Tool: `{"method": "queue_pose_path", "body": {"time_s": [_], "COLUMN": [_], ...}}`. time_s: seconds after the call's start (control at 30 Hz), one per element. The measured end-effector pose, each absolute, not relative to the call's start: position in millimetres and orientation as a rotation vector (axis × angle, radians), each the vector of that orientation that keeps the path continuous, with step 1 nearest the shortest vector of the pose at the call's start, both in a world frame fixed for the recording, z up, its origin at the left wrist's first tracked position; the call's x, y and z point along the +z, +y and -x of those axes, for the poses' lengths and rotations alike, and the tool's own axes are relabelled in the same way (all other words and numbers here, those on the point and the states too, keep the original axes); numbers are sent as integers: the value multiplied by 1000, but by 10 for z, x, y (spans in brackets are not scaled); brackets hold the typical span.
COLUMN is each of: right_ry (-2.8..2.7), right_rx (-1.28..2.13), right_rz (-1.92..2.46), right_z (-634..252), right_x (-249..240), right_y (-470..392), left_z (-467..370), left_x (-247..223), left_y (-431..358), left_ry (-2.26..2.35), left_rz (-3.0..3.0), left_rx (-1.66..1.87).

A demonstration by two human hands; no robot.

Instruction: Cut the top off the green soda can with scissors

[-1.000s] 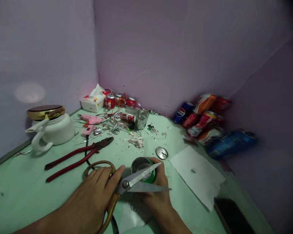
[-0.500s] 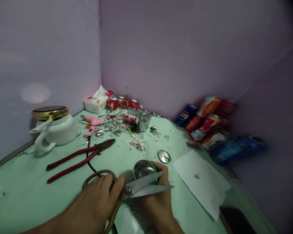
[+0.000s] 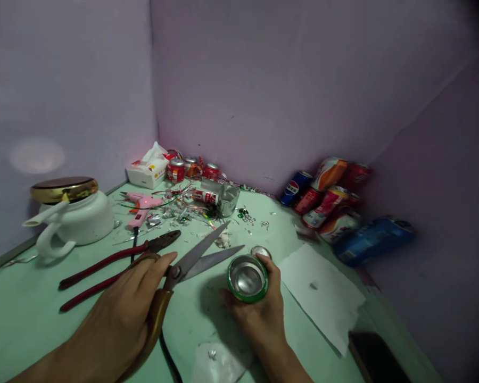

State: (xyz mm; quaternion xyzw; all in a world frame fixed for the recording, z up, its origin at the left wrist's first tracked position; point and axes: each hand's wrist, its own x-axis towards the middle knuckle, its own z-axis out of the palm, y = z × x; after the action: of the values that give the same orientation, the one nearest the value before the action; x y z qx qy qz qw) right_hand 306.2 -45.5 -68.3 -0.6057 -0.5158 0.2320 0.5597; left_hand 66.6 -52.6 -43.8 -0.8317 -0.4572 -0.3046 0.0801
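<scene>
In my left hand [image 3: 131,303] are large scissors [image 3: 197,254] with golden-brown handles, the blades parted and pointing up and right. My right hand [image 3: 261,314] is wrapped round a cut green can [image 3: 247,279], its open top facing me and its silvery inside showing. The blades are apart from the can, to its upper left. Just behind the can, a round can lid [image 3: 260,251] lies on the table, partly covered by my fingers. Red-handled pliers [image 3: 122,263] lie beyond my left hand, which covers part of one handle.
A pink glue gun [image 3: 143,203], metal scraps [image 3: 179,213] and a glass cup [image 3: 228,199] sit farther back. At left stands a white pot [image 3: 83,218]. Several drink cans [image 3: 327,205] are stacked right, near white paper [image 3: 323,292] and a dark phone-like slab [image 3: 375,356].
The scissors have moved left and up, away from the can, and their blades now point more upward. My right hand has turned the can's opening toward me. The view has shifted slightly right.
</scene>
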Motion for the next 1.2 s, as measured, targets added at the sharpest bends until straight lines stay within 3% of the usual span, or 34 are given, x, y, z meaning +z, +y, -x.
{"method": "queue_pose_path", "body": {"time_s": [0.8, 1.2], "right_ry": [-1400, -1438], "right_rx": [450, 541], "right_rz": [1162, 1146], "right_z": [-3316, -3307], "right_x": [-639, -565], "right_y": [-334, -340], "left_z": [-641, -626], "left_x": [-550, -531], "left_y": [-541, -563], "left_ry": [-891, -948], "left_rz": [2837, 2968], "left_rx": [-873, -850]}}
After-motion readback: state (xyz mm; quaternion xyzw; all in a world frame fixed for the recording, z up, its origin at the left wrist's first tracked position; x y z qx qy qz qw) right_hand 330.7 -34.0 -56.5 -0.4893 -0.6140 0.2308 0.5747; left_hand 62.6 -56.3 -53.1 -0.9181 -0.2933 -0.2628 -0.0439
